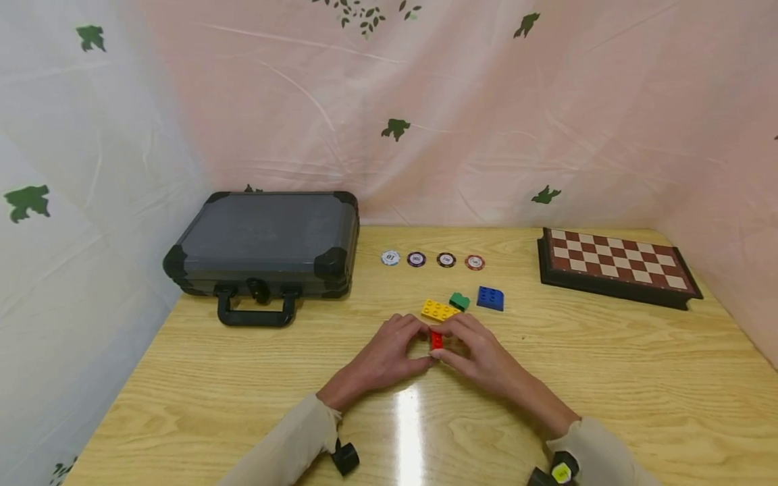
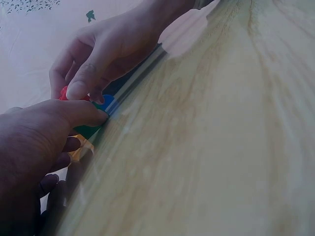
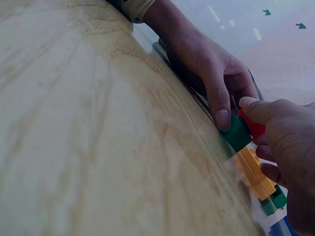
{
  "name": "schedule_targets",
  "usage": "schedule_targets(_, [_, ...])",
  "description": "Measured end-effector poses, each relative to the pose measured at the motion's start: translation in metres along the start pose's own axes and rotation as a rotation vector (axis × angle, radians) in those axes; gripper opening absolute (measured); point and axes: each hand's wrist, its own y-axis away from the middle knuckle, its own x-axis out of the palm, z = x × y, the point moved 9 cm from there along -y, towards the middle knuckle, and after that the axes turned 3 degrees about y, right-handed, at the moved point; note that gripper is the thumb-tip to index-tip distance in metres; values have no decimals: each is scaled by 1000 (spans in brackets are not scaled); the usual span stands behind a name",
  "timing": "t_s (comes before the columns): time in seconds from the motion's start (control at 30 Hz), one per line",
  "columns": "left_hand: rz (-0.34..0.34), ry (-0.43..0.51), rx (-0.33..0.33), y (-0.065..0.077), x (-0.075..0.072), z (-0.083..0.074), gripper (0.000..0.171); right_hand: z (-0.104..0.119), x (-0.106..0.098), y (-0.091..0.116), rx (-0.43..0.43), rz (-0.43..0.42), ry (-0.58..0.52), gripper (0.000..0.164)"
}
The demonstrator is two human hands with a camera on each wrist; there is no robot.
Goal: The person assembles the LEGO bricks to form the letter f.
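Both hands meet over the table. My right hand (image 1: 480,347) pinches a red toy building brick (image 1: 436,339) between thumb and fingers. Below it, a green building brick (image 3: 236,133) is pinched by my left hand (image 1: 392,351); the head view hides this one. The red brick sits on or against the green one; whether they are pressed together I cannot tell. Just beyond the fingers lie a yellow brick (image 1: 437,310), partly covered by the right hand, another green brick (image 1: 460,301) and a blue brick (image 1: 490,298).
A grey case (image 1: 261,233) with a black handle (image 1: 255,317) stands at the back left. Several poker chips, including a red one (image 1: 475,262), lie in a row behind the bricks. A folded chessboard box (image 1: 620,266) is at the back right. Patterned cloth (image 1: 462,135) hangs behind the table.
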Motion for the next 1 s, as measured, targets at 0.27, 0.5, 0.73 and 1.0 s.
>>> schedule_targets(0.27, [9, 13, -16, 0, 0, 1, 37, -1, 2, -1, -18, -5, -33, 36])
schedule_targets(0.5, [10, 16, -20, 0, 1, 1, 36, -1, 2, 0, -25, -4, -56, 35])
schedule_targets(0.73, [18, 15, -27, 0, 1, 1, 37, 0, 2, 0, -45, -14, -66, 36])
schedule_targets(1.0, [16, 10, -20, -1, 1, 1, 37, -1, 2, 1, -69, -30, -76, 37])
